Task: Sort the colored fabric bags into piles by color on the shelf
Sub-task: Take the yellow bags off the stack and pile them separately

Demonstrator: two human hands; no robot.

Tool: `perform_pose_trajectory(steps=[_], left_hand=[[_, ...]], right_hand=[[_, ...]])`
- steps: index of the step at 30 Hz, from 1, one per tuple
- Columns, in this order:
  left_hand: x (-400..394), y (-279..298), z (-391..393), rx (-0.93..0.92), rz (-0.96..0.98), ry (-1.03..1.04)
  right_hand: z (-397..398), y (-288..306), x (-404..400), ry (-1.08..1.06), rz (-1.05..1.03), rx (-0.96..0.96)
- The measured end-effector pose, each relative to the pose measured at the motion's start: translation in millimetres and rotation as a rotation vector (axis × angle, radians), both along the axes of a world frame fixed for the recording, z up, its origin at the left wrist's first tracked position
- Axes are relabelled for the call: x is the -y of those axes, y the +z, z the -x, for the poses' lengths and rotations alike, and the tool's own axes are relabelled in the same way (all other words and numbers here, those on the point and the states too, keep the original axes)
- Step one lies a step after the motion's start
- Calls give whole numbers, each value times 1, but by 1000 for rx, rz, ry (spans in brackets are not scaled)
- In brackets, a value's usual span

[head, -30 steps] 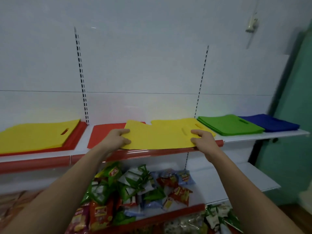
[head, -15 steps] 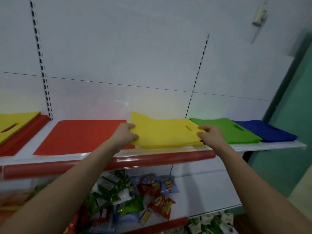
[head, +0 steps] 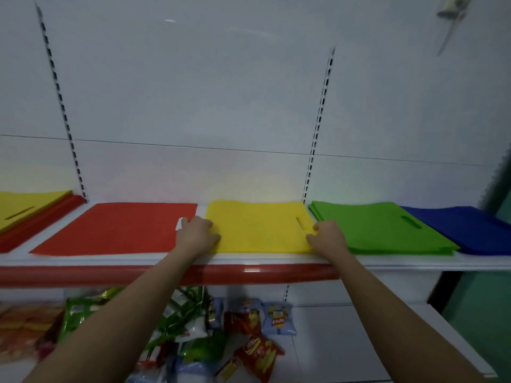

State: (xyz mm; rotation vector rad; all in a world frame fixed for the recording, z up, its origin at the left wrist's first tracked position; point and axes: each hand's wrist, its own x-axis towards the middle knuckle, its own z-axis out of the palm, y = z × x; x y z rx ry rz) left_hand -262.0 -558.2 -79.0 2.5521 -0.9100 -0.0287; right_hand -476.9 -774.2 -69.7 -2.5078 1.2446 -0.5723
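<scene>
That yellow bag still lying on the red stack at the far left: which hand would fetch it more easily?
Probably the left. The left hand holds the left edge of the flat yellow fabric bag, nearer the yellow bag on the red pile. The right hand sits by the green pile.

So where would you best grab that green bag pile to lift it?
Probably from the front, at the near edge of the green bags: they lie flat, and that edge sits by the shelf lip. The handle slot only catches the top bag.
</scene>
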Motion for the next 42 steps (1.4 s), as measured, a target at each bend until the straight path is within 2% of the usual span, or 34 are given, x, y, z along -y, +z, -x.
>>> perform_pose_trajectory(steps=[2,4,7,11,16,25,30,36,42], left_hand=[[-2,-4,7,86,-11,32],[-8,-3,14,118,25,70],[-21,8,23,132,58,102],[-56,20,35,185,76,156],[-134,23,46,214,12,231],[-315,56,27,176,6,454],[-409,62,14,197,-36,521],[-520,45,-5,166,-17,552],[-579,37,-41,180,29,512]], right_hand=[[2,-1,0,1,76,-33],[3,4,-3,15,112,45],[-6,21,-13,140,43,181],[-37,31,-51,327,-63,204],[-85,17,-136,614,-214,169],[-144,56,-311,953,-189,139],[-171,65,-402,1026,-134,79],[-199,46,-508,1057,-114,8],[-232,41,-567,1023,-117,5]])
